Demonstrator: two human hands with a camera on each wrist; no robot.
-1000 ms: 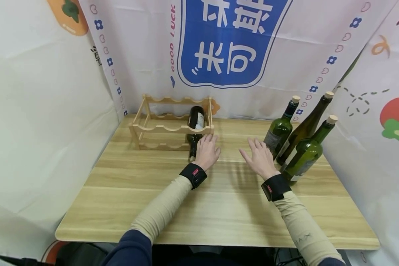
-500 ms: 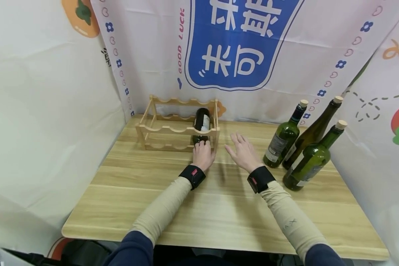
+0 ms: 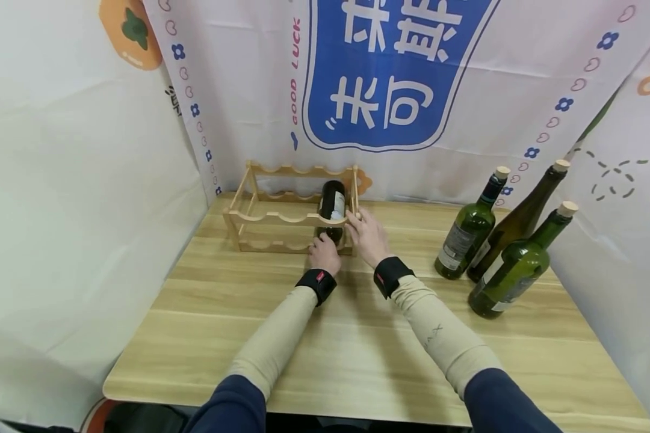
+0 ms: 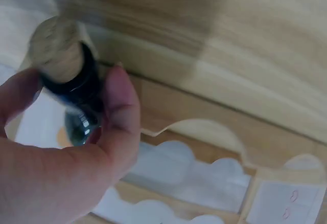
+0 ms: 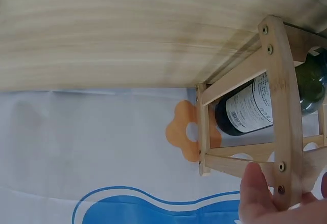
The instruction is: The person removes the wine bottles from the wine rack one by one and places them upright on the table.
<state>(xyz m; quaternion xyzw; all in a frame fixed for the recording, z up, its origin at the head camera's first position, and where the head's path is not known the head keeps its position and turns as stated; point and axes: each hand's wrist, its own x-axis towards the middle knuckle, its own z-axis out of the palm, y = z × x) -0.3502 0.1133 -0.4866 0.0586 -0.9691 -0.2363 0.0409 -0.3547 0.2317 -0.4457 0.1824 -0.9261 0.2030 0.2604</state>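
A wine bottle (image 3: 333, 198) lies in the rightmost space of the wooden wine rack (image 3: 273, 220), its neck toward me. My left hand (image 3: 325, 257) grips the neck at the front. In the left wrist view, thumb and fingers pinch the dark neck just behind the cork (image 4: 53, 47). My right hand (image 3: 371, 240) holds the rack's front right corner. The right wrist view has its fingers around the top of the corner post (image 5: 286, 111), with the bottle's white label (image 5: 250, 106) behind it. In the head view, the left hand hides the neck.
Three corked bottles stand upright at the right of the table: a green one (image 3: 463, 240), a taller brown-green one (image 3: 506, 240) and another green one (image 3: 511, 276). A printed cloth (image 3: 260, 78) hangs right behind the rack. The table's front edge (image 3: 195, 404) lies near my body.
My right hand has moved left from beside the standing bottles to the rack's corner and taken hold. My left hand has shifted from beside the lying bottle onto its neck.
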